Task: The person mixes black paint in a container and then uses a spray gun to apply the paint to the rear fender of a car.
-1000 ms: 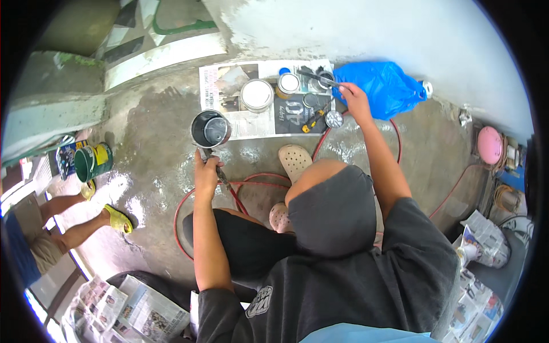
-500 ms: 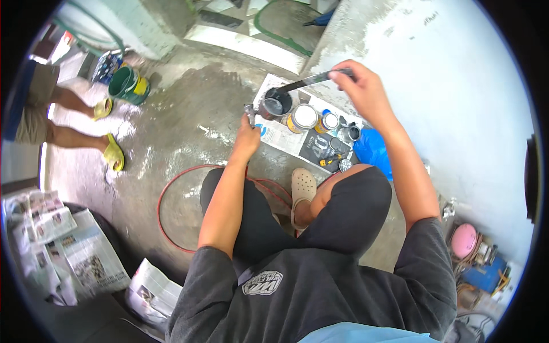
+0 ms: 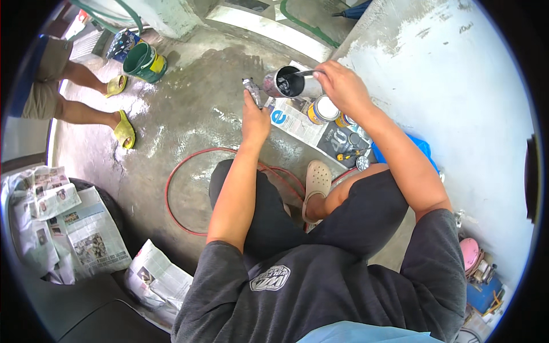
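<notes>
An open metal can (image 3: 284,83) with dark liquid inside stands at the edge of a spread newspaper sheet (image 3: 295,122) on the wet concrete floor. My right hand (image 3: 343,86) is shut on a thin dark stick (image 3: 299,74) whose end dips into the can. My left hand (image 3: 254,117) grips a small grey, paint-stained piece (image 3: 251,91) right beside the can's left side; whether it is joined to the can I cannot tell. I am crouching, knees below my arms.
Small paint tins (image 3: 323,108), hand tools and a blue plastic bag (image 3: 426,150) lie right of the can. A red hose (image 3: 186,191) loops on the floor. Another person's legs in yellow sandals (image 3: 123,130) stand left, near a green bucket (image 3: 146,63). Newspapers (image 3: 74,223) lie lower left.
My right hand left the tools by the blue bag and brought a stick into the can. My left hand stayed at the can. The view swung round.
</notes>
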Available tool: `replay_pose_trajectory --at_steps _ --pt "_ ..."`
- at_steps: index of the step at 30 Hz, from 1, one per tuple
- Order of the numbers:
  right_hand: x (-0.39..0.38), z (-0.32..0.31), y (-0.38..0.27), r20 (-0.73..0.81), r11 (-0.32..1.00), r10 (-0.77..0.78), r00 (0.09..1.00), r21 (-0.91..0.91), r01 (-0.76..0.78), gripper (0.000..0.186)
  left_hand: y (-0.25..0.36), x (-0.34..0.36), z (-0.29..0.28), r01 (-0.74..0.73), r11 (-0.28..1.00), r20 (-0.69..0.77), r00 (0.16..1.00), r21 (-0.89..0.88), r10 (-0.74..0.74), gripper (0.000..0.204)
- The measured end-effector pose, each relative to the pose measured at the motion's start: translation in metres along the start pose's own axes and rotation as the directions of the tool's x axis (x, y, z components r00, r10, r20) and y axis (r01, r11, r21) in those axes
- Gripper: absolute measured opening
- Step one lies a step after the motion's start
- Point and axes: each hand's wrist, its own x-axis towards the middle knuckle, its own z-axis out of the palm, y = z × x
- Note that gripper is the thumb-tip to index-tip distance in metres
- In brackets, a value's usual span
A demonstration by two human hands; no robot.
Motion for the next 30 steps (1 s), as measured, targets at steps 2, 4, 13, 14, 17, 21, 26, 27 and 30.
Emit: replay_pose_trajectory --at_steps 2,4,13,14,17,21,26,27,30 --pt "-0.005 0.007 -0.006 0.070 0.983 0.106 0.992 0.144 -0.115 0.026 -0.004 0.003 0.001 -0.021 1.000 -0.038 0.999 0.006 0.021 0.078" --pt "-0.005 0.009 -0.014 0.232 0.938 0.161 0.959 0.268 -0.222 0.028 -0.011 0.006 -0.001 -0.035 0.999 -0.057 0.998 0.016 0.036 0.078" --pt "0.001 0.008 0.006 -0.014 0.998 -0.067 0.998 -0.018 0.067 0.023 -0.004 0.000 0.004 -0.030 1.000 -0.005 1.000 0.007 0.030 0.077" --pt "0.001 0.008 0.009 -0.058 0.998 -0.061 0.996 -0.017 0.060 0.023 -0.003 0.000 0.006 -0.036 0.999 -0.010 0.999 0.007 0.037 0.077" --pt "-0.005 0.006 0.014 -0.038 0.996 0.028 0.999 0.087 -0.024 0.024 0.007 -0.002 0.012 -0.043 0.999 -0.016 0.999 0.005 0.043 0.078" --pt "-0.003 0.004 -0.003 0.266 0.883 0.216 0.940 0.357 -0.304 0.024 0.008 0.000 0.006 -0.040 0.999 -0.011 0.999 -0.026 0.040 0.077" --pt "0.009 0.013 -0.022 0.315 0.507 0.122 0.941 0.796 -0.332 0.028 -0.042 0.012 0.004 -0.227 0.974 -0.103 0.968 0.018 0.228 0.076" --pt "0.010 0.015 -0.026 0.297 0.627 0.170 0.940 0.703 -0.336 0.029 -0.053 0.015 0.010 -0.253 0.955 -0.155 0.949 0.153 0.276 0.073" --pt "0.002 0.022 0.010 0.267 0.840 0.156 0.951 0.471 -0.270 0.023 -0.008 0.000 -0.002 0.004 0.984 -0.024 1.000 -0.177 -0.009 0.079"
